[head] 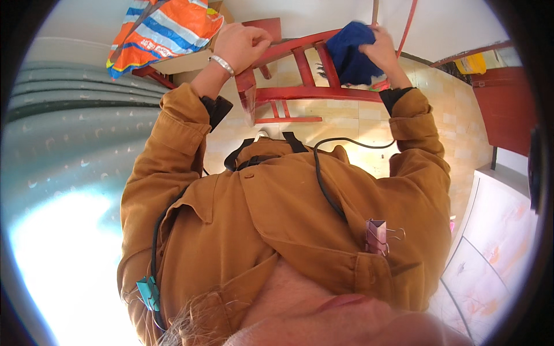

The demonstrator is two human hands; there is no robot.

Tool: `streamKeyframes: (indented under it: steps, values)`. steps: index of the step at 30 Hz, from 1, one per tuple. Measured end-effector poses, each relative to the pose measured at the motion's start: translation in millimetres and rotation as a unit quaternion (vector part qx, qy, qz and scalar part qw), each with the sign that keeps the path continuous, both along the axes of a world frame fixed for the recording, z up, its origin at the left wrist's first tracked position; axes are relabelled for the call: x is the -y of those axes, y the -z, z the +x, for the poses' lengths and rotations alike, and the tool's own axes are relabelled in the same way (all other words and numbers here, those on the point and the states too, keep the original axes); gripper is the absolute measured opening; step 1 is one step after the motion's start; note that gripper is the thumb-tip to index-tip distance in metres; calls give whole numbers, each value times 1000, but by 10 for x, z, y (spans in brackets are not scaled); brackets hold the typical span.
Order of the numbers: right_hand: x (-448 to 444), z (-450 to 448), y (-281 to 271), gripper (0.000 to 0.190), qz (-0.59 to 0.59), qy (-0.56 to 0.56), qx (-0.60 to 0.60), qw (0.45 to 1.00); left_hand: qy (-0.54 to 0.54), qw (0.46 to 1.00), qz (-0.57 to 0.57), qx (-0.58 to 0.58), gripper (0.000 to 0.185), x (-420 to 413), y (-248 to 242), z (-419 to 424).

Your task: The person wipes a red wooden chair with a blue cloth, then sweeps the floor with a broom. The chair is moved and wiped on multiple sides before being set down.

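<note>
A red-painted wooden chair frame (298, 94) with slats lies across the view in front of me. Over its right part hangs a dark blue cloth (352, 56) with a ragged, fringed edge. My right hand (383, 49), slightly blurred, grips the cloth along its right side. My left hand (244, 43) is at the frame's left corner with fingers curled; whether they touch the wood is hidden. A pale bracelet (222, 65) circles the left wrist.
An orange, blue and white striped plastic bag (166, 32) is at the upper left, beside a grey-green patterned curtain (78, 138). A red panel (506, 108) and a yellow container (471, 64) stand right, above a white patterned cabinet (480, 255). A black cable (318, 168) crosses my jacket.
</note>
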State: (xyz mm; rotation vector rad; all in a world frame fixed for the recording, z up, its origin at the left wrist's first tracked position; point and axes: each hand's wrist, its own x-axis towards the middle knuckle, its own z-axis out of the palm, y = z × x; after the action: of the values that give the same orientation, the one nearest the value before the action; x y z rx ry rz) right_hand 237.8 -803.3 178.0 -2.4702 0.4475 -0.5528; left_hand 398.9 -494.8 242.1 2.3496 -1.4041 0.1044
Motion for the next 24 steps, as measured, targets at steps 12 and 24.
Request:
streamKeyframes:
  steps: [12, 24]
  values:
    - [-1005, 825, 436, 26, -440, -183, -398, 784, 1, 999, 27, 45, 16, -7, 10, 25]
    - [-701, 105, 321, 34, -98, -270, -467, 837, 25, 999, -16, 40, 18, -29, 29, -35]
